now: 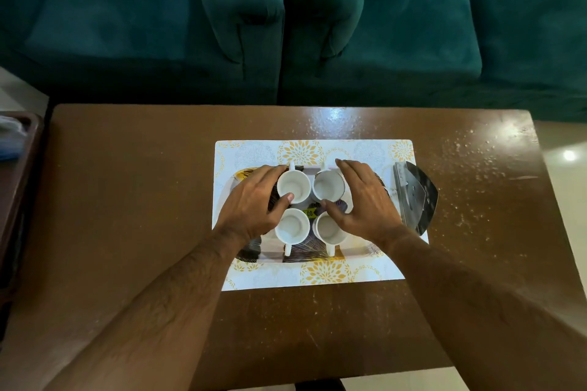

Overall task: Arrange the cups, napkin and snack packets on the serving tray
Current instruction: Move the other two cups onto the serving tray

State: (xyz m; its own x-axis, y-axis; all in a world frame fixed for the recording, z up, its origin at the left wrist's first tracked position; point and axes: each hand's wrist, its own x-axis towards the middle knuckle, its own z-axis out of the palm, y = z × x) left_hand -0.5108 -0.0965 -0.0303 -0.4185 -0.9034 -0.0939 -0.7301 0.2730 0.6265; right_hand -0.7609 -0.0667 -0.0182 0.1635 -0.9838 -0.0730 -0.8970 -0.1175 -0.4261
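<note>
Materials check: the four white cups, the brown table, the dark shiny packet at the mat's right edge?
White cups: likely glazed ceramic; opaque, smooth, thick rims, moulded handles, though plastic is possible. Brown table: looks like lacquered wood or laminate; glossy glare patches, with scuffs and pale specks. Dark shiny packet: probably metallised plastic film; mirror-like sheen, with a flat sealed strip along one edge.

Dim indoor light with overhead glare on the glossy table (397, 124) at upper right and a bright spot on the floor (568, 155), soft shadows under the forearms, wide-angle bending at the edges, slight softness throughout.
</note>
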